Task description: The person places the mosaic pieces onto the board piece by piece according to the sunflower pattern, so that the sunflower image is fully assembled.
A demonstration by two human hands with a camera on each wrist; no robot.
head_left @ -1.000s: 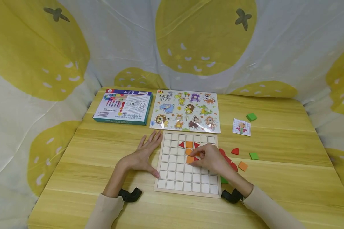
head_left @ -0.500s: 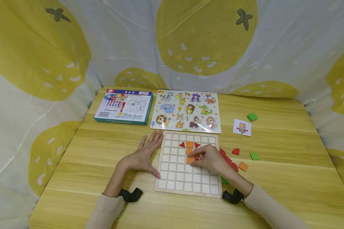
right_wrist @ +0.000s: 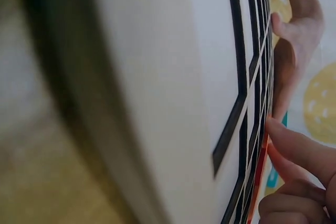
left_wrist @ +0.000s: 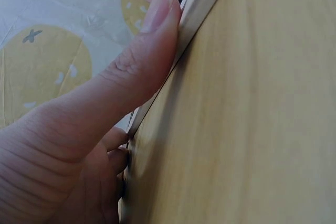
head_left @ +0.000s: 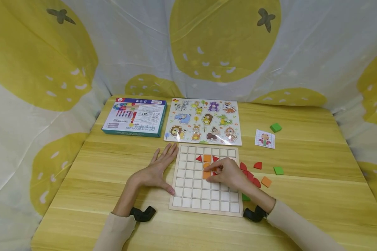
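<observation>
In the head view my left hand lies spread along the left edge of the wooden grid board, its thumb and fingertips against the frame. Over the board's middle, the thumb and index finger of my right hand pinch an orange square tile lying in the grid. Above it are an orange rounded tile, partly covered by a finger, and another orange square between two red triangles. Further red pieces are partly hidden under my right hand. The right wrist view shows the thumb at the orange edge.
Right of the board lie several red quarter-circle tiles, a loose orange square and green squares. A pattern card sits further back. Behind the board are an animal puzzle and a boxed bead set.
My right hand's fingertips have shifted slightly left over the orange tiles. The left hand stays in place at the board's edge.
</observation>
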